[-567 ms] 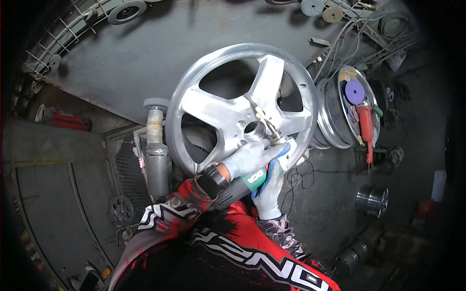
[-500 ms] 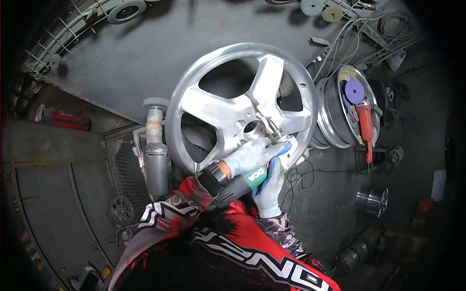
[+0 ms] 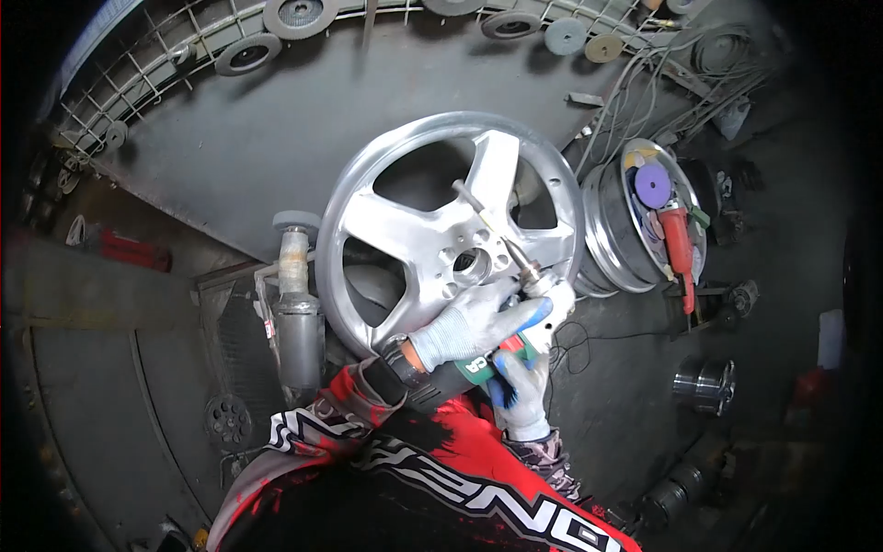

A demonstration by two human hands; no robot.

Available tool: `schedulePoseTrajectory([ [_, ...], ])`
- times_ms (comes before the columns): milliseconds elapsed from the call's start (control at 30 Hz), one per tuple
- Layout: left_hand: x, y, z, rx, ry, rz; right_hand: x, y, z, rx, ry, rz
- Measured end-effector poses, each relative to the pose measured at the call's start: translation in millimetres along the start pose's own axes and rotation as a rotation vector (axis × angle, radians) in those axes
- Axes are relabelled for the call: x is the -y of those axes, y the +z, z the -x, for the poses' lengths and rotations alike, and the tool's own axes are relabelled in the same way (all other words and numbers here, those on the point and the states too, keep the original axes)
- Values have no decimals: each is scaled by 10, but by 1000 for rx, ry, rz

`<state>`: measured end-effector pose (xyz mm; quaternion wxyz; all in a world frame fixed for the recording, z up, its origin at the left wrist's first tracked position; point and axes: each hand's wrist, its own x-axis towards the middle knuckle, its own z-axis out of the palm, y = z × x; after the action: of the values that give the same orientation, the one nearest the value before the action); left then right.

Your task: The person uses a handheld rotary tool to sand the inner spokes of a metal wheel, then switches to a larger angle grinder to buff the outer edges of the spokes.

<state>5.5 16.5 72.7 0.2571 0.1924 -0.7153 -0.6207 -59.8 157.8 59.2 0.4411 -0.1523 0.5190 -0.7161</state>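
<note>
Well, the alloy wheel [image 3: 377, 221] is sitting lower and a bit further L in view vs. half a sec ago, prob. b/c the head is tilting; more abrasive discs [image 3: 300, 14] are showing beyond the wheel's far rim. Stacked rims [image 3: 604, 230] are standing just R of the wheel, w/ a red angle grinder [image 3: 676, 241] lying in the outermost one. The DCA grinder [image 3: 475, 370] is angling in over the wheel's near side. L hand [image 3: 460, 324] is wrapping its body from above, grip narrow, thumb along the head. R hand [image 3: 526, 394] is sitting at the grinder's lower side, fingers bent; it's slipping back from the head, & I can't tell how firmly it's gripping now. So L hand is prob. taking most of the weight while R is re-seating. Shaft [image 3: 498, 224] is reaching across past the wheel's hub, its tip [image 3: 460, 188] drifting slightly further out; can't tell re: contact.
</note>
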Motion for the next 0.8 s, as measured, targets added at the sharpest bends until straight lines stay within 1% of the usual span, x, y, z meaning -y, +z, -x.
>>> schedulePoseTrajectory([
  [67, -149, 84, -70, -13, 122, 36, 138, -53, 9, 0, -158, 109],
  [100, -188, 110, -101, 9, 135, -37, 183, -131, -13, 19, -175, 58],
  [133, -306, 125, -108, 30, 125, -28, 253, -138, -10, 19, -255, 69],
  [200, -496, 126, -104, 119, 99, 82, 422, -144, 1, 27, -369, 124],
  [233, -480, 154, -102, 204, 78, 170, 499, -143, -1, 19, -413, 182],
  [267, -439, 190, -57, 201, 85, 170, 549, -154, -10, -3, -480, 254],
  [333, -313, 275, 62, 134, 271, 264, 731, -212, -22, -55, -519, 498],
  [367, -262, 259, 44, 339, 179, 423, 772, -171, -35, -76, -569, 421],
  [400, -257, 316, 120, 360, 83, 610, 848, -151, -39, -115, -576, 429],
  [467, -219, 326, 256, 371, 118, 349, 971, -182, -55, -93, -582, 377],
  [500, -165, 389, 314, 406, 61, 265, 1011, -162, -48, -120, -573, 342],
  [533, -145, 469, 403, 341, -28, 107, 1066, -132, -14, -131, -538, 338],
  [600, -216, 519, 327, 372, -78, 107, 1086, -255, -16, -70, -525, 391],
  [633, -203, 543, 310, 356, -80, 111, 1096, -357, -51, -56, -519, 396],
  [700, -137, 609, 270, 321, -7, 176, 1145, -582, -164, 279, -556, 501],
  [733, -13, 735, 230, 308, -13, 177, 1215, -654, -217, 291, -547, 500],
  [800, 258, 1068, 38, 322, 126, 199, 1387, -754, -365, 439, -379, 585],
])
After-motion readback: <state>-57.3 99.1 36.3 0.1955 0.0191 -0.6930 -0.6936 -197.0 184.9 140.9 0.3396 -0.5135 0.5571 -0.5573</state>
